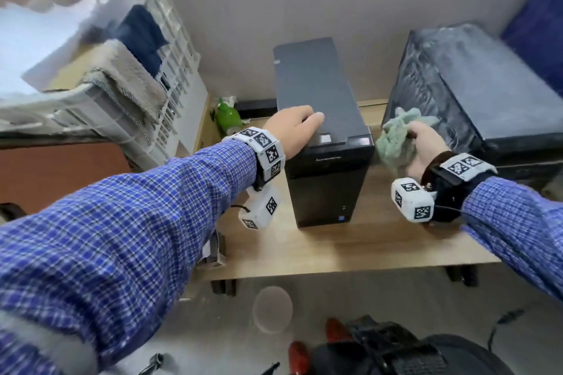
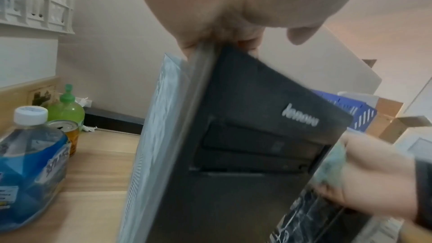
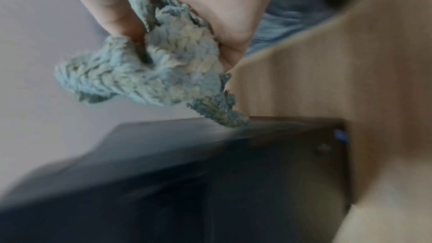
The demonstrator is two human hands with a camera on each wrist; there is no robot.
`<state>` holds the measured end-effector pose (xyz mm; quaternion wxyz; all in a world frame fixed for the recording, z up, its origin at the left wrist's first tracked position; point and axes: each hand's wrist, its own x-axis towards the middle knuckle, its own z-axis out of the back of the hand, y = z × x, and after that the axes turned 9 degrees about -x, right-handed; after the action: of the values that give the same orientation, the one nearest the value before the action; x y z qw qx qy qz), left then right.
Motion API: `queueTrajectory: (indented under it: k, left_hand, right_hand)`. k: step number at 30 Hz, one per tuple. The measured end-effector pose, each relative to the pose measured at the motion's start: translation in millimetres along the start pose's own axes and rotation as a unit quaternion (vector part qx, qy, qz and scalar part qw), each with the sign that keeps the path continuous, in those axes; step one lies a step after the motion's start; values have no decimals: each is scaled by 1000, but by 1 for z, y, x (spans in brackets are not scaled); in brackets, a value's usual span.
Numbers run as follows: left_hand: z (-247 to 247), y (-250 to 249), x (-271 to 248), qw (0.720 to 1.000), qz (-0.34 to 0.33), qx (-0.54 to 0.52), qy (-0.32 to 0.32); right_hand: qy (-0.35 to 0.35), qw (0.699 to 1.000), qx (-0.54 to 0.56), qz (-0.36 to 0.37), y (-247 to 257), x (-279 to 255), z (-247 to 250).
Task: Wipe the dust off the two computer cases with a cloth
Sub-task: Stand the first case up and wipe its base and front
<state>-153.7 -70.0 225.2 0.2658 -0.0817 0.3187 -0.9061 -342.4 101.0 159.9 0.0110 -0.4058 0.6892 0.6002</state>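
Pale green-blue terry cloth (image 1: pixel 396 143), bunched and soft, sits clamped in the curled fingers of the right hand (image 1: pixel 426 146), held in the gap between the two computer cases, touching neither that I can tell. It looks light and floppy, so best kept balled in the palm with a flat pad pressed out. The upright black tower (image 1: pixel 320 119) looks stiff, heavy, smooth-sided and likely tippy; the left hand (image 1: pixel 292 128) rests on its top front edge, fingers loosely laid over, steadying not clamping. The second case (image 1: pixel 475 91) lies to the right, near the first, grey with dust and streaks on top, so probably the dirtier job. Both stand on a light wood table (image 1: pixel 380 240) against a plain wall. White plastic crate (image 1: pixel 170 79) at left; green bottle (image 1: pixel 227 116) behind the tower.
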Motion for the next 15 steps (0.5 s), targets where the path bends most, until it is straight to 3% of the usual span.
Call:
queueTrajectory:
  k: [2, 4, 6, 8, 11, 13, 15]
  left_hand:
    - [14, 6, -2, 999, 7, 7, -38]
    - [29, 14, -4, 998, 24, 27, -53]
    - [41, 23, -7, 996, 53, 61, -31]
    - [49, 31, -11, 991, 69, 112, -3]
    - [53, 35, -14, 983, 82, 157, 49]
    - [57, 33, -11, 980, 86, 169, 68]
    - [61, 28, -5, 980, 82, 169, 70]
  right_hand:
    - [2, 992, -97, 83, 32, -10, -21]
    - [15, 955, -239, 173, 55, -21, -40]
    - [68, 867, -436, 231, 66, -37, -61]
    - [131, 745, -604, 253, 62, -53, -80]
    - [197, 557, -756, 282, 43, -71, -102]
    - [210, 489, -793, 295, 35, -75, -112]
    - [224, 460, -805, 301, 31, -74, -125]
